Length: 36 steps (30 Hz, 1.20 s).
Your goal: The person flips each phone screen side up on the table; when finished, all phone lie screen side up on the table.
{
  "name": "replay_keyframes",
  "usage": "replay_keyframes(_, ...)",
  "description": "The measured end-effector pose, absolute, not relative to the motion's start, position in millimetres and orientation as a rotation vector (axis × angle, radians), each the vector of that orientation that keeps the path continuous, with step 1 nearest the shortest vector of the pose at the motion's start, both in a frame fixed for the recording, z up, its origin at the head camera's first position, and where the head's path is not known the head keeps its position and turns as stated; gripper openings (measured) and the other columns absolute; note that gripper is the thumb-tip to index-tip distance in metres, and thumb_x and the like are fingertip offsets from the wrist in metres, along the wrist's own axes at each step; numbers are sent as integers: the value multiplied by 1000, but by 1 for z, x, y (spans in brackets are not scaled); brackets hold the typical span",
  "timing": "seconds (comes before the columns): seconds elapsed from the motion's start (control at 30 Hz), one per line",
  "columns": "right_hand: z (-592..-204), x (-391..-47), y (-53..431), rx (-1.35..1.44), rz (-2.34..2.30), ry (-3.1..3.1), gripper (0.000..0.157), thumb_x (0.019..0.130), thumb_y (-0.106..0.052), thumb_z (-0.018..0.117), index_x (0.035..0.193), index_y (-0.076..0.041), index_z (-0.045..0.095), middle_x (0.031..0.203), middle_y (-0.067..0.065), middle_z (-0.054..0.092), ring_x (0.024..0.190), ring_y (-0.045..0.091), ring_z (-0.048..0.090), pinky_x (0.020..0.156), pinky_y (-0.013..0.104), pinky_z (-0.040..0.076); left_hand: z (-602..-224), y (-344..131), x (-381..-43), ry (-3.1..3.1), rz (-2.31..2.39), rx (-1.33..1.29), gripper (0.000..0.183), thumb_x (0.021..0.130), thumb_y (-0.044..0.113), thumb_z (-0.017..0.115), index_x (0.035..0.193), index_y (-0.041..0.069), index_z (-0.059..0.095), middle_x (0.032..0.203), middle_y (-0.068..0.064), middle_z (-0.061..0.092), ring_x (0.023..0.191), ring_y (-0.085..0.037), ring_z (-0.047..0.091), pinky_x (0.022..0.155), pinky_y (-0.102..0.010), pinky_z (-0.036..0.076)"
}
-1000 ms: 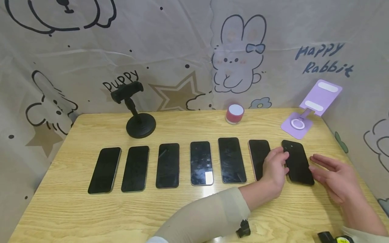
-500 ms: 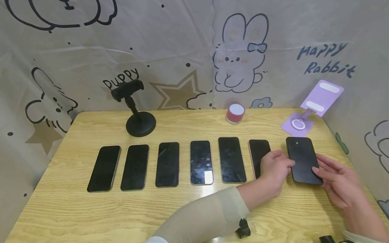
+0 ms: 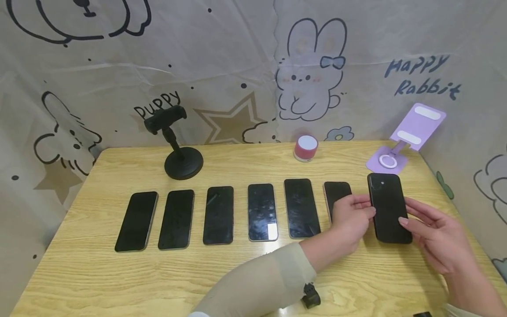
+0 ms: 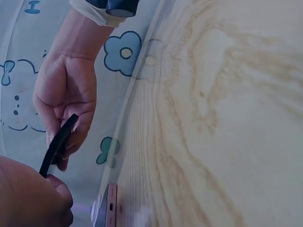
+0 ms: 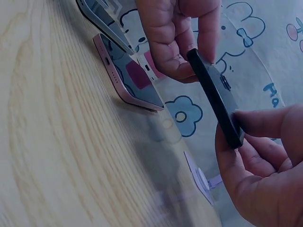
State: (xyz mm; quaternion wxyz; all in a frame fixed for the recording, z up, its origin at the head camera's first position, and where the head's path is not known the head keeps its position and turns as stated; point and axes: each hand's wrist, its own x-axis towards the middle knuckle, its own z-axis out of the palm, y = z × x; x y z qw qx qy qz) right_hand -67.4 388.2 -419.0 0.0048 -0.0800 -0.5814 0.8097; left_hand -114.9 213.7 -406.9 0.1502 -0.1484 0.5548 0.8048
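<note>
Raised off the wooden table (image 3: 253, 277), a black phone (image 3: 390, 211) is held between both hands at the right end of a row. Its back, with a camera bump near the top, faces up in the head view. My left hand (image 3: 352, 220) pinches its left edge; my right hand (image 3: 439, 237) grips the right edge, thumb on the back and fingers underneath. The right wrist view shows the phone (image 5: 215, 97) edge-on, clear of the table. Behind my left hand lies a pink-edged phone (image 3: 337, 193), partly hidden in the head view.
Several dark phones, among them one with a window-like reflection (image 3: 262, 211), lie in a row leftward. At the back stand a black phone holder (image 3: 184, 164), a small pink-red cylinder with a white top (image 3: 306, 149), and a purple phone stand (image 3: 420, 125).
The black phone has come up off the table. The right hand has closed on its right edge and the left hand on its left edge. The other phones have stayed put.
</note>
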Motion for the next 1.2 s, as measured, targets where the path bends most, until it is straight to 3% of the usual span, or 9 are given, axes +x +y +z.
replay_keyframes(0.13, -417, -67, 383, -291, 2496, -1857, 47, 87, 21, 62, 123, -8, 73, 108, 2, 73, 94, 14, 70, 75, 26, 56, -405, 212, -116, 1578, 2319, -415, 23, 84, -14, 69, 87, 8, 69, 78, -1, 62, 70, -13, 60, 71, -38, 57)
replay_keyframes(0.3, -413, -67, 377, -376, 2372, -2004, 46, 86, 15, 69, 123, -13, 73, 107, -6, 72, 92, 9, 69, 74, 23, 55, -405, 211, -118, 1545, 2337, -375, 21, 84, -13, 69, 88, 8, 68, 80, -5, 65, 71, -13, 62, 72, -39, 57)
replay_keyframes(0.53, -411, -66, 373, -315, 2284, -2300, 57, 91, 3, 70, 143, -17, 58, 115, -15, 66, 96, 7, 68, 69, 27, 57, -405, 210, -117, 1528, 2315, -322, 20, 84, -10, 72, 87, 10, 68, 78, -2, 65, 69, -13, 61, 72, -38, 56)
replay_keyframes(0.77, -415, -66, 370, -90, 2489, -2241, 52, 98, 7, 57, 145, -16, 54, 126, -6, 64, 107, 14, 66, 79, 38, 56, -405, 208, -118, 1459, 2329, -285, 15, 87, -7, 70, 85, 8, 70, 77, -3, 67, 67, -13, 62, 69, -32, 55)
replay_keyframes(1.0, -416, -67, 369, 200, 2682, -2084, 51, 103, 11, 39, 145, -13, 54, 134, 5, 61, 116, 24, 62, 87, 45, 53, -404, 205, -117, 1580, 2255, -261, 13, 88, 1, 73, 86, 13, 72, 78, 2, 66, 68, -11, 61, 59, -25, 46)
replay_keyframes(1.13, -416, -68, 370, 410, 2845, -1921, 53, 104, 10, 26, 147, -9, 50, 138, 11, 58, 120, 29, 59, 91, 45, 52, -404, 202, -116, 1702, 2212, -263, 16, 85, 9, 80, 96, 17, 72, 87, 7, 62, 74, -9, 59, 62, -26, 47)
replay_keyframes(1.2, -416, -69, 372, 513, 2976, -1785, 54, 105, 8, 17, 149, -5, 47, 138, 17, 57, 121, 33, 58, 94, 45, 50, -403, 201, -116, 1805, 2164, -279, 28, 82, 16, 84, 107, 18, 70, 96, 8, 60, 82, -10, 59, 69, -27, 50)
